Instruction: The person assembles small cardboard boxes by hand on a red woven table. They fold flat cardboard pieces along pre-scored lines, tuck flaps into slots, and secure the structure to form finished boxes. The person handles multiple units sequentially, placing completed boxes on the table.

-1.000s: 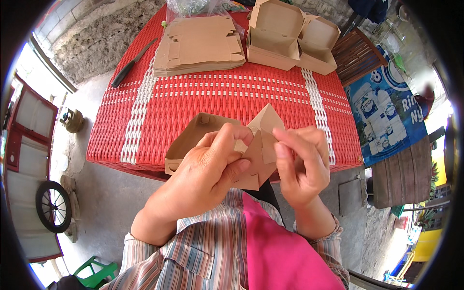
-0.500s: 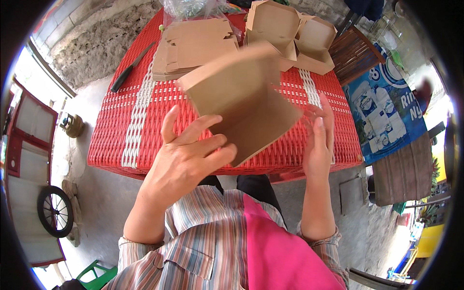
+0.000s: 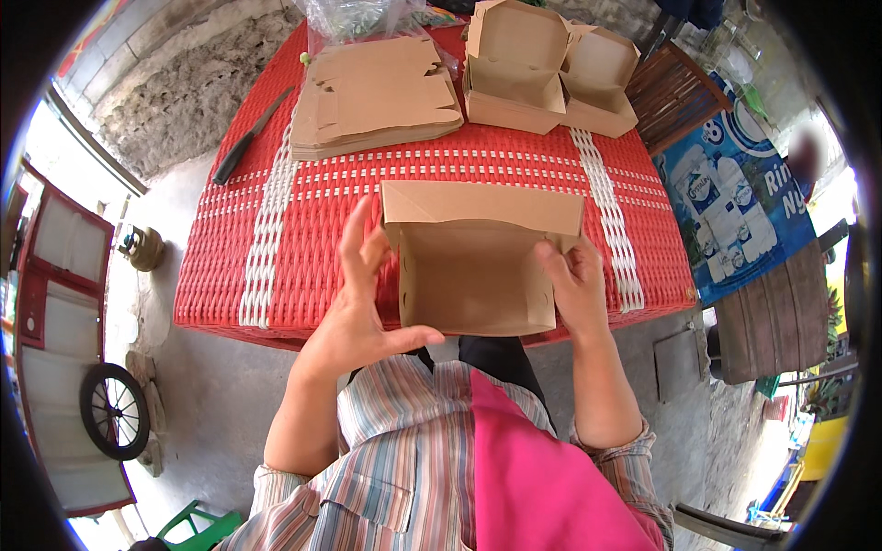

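Note:
A brown cardboard food box (image 3: 478, 275) is held over the near edge of the red woven table, its open inside turned towards me. My right hand (image 3: 577, 280) grips its right side, with the thumb on the near edge of the side wall. My left hand (image 3: 354, 298) is spread beside the left wall. Its fingers point up along that side, and the thumb stretches across near the lower left edge. Some of those fingertips are partly hidden at the wall, so how firmly they touch cannot be made out.
A stack of flat cardboard box blanks (image 3: 367, 101) lies at the back of the table (image 3: 303, 266). To its right stand two folded boxes, a larger one (image 3: 514, 78) and a smaller one (image 3: 599, 83), lids raised. A knife (image 3: 248, 142) lies at the left, and a clear plastic bag (image 3: 358, 20) sits behind.
The box has gone from tilted and blurred to level, with its inside facing me. My right hand has closed on its right side, while my left hand has opened out beside the left wall.

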Demonstrator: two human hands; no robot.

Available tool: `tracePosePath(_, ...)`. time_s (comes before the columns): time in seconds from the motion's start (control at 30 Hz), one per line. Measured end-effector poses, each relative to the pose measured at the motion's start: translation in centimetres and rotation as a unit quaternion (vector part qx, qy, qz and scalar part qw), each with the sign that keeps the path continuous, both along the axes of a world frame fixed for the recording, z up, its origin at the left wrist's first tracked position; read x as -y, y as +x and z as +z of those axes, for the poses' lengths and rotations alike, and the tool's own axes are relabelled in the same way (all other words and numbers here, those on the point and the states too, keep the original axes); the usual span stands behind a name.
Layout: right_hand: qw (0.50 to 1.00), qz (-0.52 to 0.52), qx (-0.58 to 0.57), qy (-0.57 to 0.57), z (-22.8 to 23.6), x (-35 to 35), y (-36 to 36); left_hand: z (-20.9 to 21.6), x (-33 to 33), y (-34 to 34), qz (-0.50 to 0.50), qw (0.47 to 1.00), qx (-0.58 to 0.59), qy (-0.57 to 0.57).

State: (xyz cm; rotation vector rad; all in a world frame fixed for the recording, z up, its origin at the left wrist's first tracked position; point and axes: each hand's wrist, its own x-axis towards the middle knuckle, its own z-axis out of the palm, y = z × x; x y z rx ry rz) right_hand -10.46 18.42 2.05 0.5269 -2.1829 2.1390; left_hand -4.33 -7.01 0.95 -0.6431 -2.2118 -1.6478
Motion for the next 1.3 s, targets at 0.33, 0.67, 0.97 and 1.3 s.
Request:
tracePosePath(0.33, 0.99, -0.11, -0.039, -0.082, 1.6, 0.7, -1.9, -1.0, -0.7, 0.2, -0.107, 0.993, 0.0, 0.055)
tracePosePath(0.67, 0.813, -0.225, -0.339, 0.418, 4.0, 0.5, -0.5, 0.0, -1.0, 0.6, -0.173, 0.981, 0.038, 0.08)
tracePosePath(0.97, 0.784, -0.002, -0.431, 0.447, 4.4, 1.0, 0.6, -0.2, -1.1, 0.6, -0.176, 0.979, 0.04, 0.097)
tracePosePath(1.3, 0.768, -0.005, -0.469, 0.437, 3.9, 1.5, 0.6, 4.1, -0.3, 1.0, 0.079, 0.988, -0.024, -0.129)
